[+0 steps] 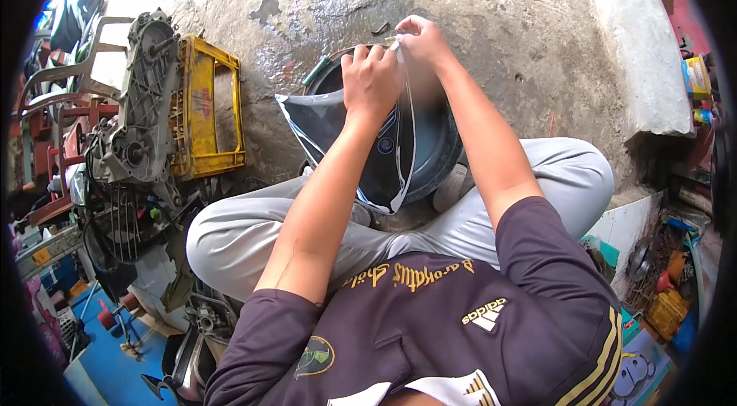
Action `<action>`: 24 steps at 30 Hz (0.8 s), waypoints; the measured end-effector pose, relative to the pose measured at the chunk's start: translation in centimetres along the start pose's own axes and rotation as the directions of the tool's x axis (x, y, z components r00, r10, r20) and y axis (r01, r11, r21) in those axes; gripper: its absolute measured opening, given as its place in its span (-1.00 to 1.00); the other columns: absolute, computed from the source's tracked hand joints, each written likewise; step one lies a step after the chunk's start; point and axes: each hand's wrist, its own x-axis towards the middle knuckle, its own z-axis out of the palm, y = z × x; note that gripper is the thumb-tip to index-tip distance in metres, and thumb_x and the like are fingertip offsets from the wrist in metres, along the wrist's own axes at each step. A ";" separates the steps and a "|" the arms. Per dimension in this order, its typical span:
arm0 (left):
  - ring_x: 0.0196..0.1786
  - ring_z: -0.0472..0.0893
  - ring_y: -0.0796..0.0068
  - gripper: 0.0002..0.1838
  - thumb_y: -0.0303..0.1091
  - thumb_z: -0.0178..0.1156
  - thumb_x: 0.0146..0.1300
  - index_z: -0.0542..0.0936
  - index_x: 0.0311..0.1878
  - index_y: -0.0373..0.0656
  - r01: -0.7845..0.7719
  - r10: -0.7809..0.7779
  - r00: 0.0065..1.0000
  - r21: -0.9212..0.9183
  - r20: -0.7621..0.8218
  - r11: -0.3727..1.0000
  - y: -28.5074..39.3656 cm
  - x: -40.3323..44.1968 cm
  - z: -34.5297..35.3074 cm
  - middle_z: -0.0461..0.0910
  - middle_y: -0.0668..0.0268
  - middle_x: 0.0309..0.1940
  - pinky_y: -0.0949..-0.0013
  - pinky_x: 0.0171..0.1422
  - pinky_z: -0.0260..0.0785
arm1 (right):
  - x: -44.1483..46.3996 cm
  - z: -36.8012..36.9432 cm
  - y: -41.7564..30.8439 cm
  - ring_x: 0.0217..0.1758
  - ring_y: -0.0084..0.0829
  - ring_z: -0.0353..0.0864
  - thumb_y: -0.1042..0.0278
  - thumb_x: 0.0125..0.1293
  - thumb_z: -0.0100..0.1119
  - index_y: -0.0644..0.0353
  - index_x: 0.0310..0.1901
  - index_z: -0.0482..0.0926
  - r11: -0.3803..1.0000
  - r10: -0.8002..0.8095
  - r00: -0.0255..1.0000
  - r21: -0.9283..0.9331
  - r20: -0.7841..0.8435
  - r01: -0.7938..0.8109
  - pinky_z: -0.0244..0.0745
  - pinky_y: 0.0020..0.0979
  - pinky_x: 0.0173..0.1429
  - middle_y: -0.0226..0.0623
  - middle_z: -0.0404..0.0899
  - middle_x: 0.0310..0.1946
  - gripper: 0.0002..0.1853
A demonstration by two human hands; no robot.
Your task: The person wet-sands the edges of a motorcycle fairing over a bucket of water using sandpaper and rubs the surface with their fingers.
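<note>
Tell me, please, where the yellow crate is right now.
In the head view, the yellow crate is on the left, between the grey metal casing and the round basin.

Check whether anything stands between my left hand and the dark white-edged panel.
Nothing visible does. The left hand is already at the far end of the dark panel, with the right hand beside it. The basin sits beneath the panel, not in between.
</note>
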 end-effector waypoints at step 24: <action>0.07 0.66 0.23 -0.74 -0.08 0.44 0.30 0.79 -0.15 -0.05 -0.003 0.003 1.000 -0.002 -0.026 1.000 -0.1 -0.1 0.2 0.77 0.35 -0.10 0.05 0.19 0.41 | -0.7 -0.2 -0.4 -0.17 -0.57 0.68 0.59 0.28 0.38 0.24 -0.09 0.74 0.989 0.051 0.994 0.140 -0.093 -0.037 0.59 -0.43 -0.06 -0.39 0.76 -0.25 -0.83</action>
